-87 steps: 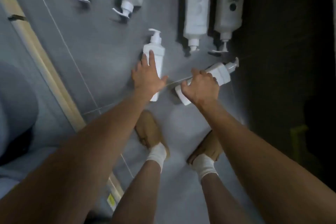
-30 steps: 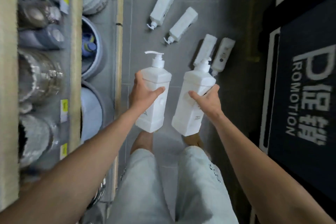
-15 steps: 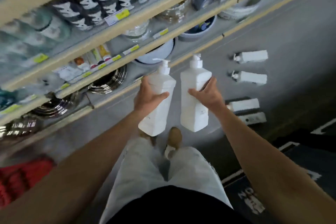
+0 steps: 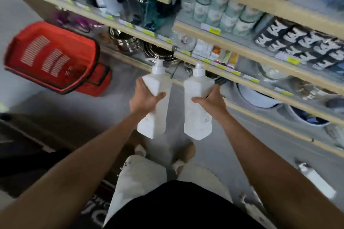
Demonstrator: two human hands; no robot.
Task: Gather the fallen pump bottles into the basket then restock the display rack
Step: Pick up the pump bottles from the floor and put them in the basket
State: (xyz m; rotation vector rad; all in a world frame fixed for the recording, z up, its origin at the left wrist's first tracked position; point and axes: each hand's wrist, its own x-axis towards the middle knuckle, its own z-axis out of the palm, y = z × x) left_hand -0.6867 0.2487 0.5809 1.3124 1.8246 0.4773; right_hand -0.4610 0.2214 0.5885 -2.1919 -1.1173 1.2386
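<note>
Both hands are full in the head view, the only one there is. Left hand (image 4: 144, 96) is wrapped around the waist of one white pump bottle (image 4: 154, 104), thumb across its front; right hand (image 4: 211, 101) grips a second bottle (image 4: 197, 106) the same way. Each bottle is upright, pump on top, held in the air above the person's feet and just apart from the other.

A red basket (image 4: 54, 57) sits on the floor (image 4: 55, 113) to the left, well apart from the hands, close to the end of the shelves (image 4: 242, 61). As far as the blurred frame shows, its inside looks bare, so I judge that no bottle has gone into it yet. At least one more bottle (image 4: 316, 182) lies on its side on the floor at lower right, near the right forearm; whether others lie beyond the frame cannot be told.

By my reading the task is early: two bottles are picked up but not dropped off, at least one waits on the floor, and the restocking has not begun. Which shelf spot is meant for the bottles cannot be made out.
</note>
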